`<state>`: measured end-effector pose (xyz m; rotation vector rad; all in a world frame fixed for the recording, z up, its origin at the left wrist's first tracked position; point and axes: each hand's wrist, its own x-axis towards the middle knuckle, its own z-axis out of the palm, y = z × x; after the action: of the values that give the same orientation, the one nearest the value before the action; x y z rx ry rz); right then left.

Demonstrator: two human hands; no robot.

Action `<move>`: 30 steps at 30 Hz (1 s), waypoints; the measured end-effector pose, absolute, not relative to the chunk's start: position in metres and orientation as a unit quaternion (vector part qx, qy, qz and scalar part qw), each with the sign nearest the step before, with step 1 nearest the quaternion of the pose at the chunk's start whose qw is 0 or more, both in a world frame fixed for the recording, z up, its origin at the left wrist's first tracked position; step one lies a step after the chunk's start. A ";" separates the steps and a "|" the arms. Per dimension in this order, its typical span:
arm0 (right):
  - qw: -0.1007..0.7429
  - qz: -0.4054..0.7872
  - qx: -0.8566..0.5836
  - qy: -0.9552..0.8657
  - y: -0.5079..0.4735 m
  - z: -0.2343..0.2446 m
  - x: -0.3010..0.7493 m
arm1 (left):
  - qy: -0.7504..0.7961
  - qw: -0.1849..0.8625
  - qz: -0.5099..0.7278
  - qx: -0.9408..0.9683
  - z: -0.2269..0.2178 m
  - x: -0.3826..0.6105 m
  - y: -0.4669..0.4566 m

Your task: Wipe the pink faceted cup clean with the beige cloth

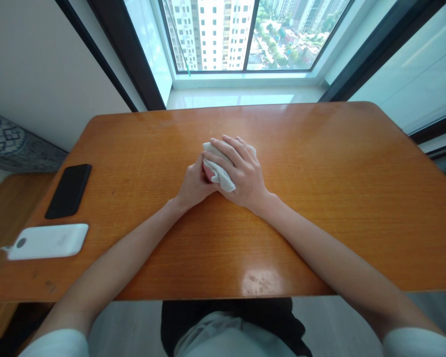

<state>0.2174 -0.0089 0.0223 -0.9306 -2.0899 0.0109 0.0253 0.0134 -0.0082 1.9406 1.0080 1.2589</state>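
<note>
Over the middle of the wooden table (319, 198), my two hands meet. My left hand (194, 186) is closed round a pinkish-red object (208, 171), of which only a small curved part shows; its kind cannot be made out. My right hand (245, 173) lies over it with bent fingers, pressing a crumpled white cloth or tissue (225, 179) against the red object. Folds of the white cloth stick out between the fingers and below the right index finger. Most of the object is hidden by the cloth and the hands.
At the table's left side lie a black phone (69, 191) and, nearer to me, a white flat device (48, 242) with a round dark spot. A window (245, 37) with a white sill (245, 96) is beyond the far edge. A patterned grey cushion (18, 144) sits at far left.
</note>
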 end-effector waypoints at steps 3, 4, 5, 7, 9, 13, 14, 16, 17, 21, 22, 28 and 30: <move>0.420 0.006 -0.372 -0.828 -0.009 0.024 0.219 | 0.379 0.305 0.476 0.732 -0.006 0.027 0.014; 0.424 0.010 -0.376 -0.824 -0.009 0.025 0.219 | 0.382 0.310 0.474 0.731 -0.006 0.027 0.014; 0.429 0.018 -0.382 -0.818 -0.008 0.027 0.219 | 0.387 0.317 0.469 0.727 -0.005 0.027 0.013; 0.448 0.048 -0.393 -0.801 -0.007 0.029 0.220 | 0.404 0.334 0.458 0.718 -0.004 0.028 0.012; 0.487 0.102 -0.393 -0.773 -0.003 0.027 0.220 | 0.421 0.341 0.448 0.711 -0.004 0.028 0.011; 0.594 0.276 -0.367 -0.661 0.011 0.012 0.222 | 0.424 0.339 0.442 0.714 -0.004 0.028 0.010; 0.608 0.314 -0.373 -0.627 0.015 0.007 0.223 | 0.423 0.340 0.442 0.714 -0.004 0.027 0.010; 0.618 0.365 -0.397 -0.572 0.024 -0.004 0.225 | 0.426 0.338 0.445 0.712 -0.004 0.027 0.010; 0.620 0.380 -0.406 -0.553 0.027 -0.008 0.226 | 0.429 0.337 0.445 0.711 -0.003 0.027 0.010; 0.629 0.425 -0.409 -0.507 0.037 -0.017 0.229 | 0.436 0.331 0.443 0.710 -0.003 0.026 0.010; 0.632 0.433 -0.407 -0.498 0.037 -0.017 0.229 | 0.434 0.330 0.443 0.711 -0.003 0.026 0.010; 0.636 0.455 -0.420 -0.461 0.030 -0.009 0.227 | 0.432 0.320 0.444 0.717 -0.003 0.025 0.010; 0.634 0.455 -0.427 -0.456 0.027 -0.006 0.226 | 0.434 0.320 0.441 0.717 -0.003 0.026 0.009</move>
<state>0.2261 0.0275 -0.0061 -0.9762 -1.0432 1.0413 0.0257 0.0091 -0.0029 1.8856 1.1417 1.1600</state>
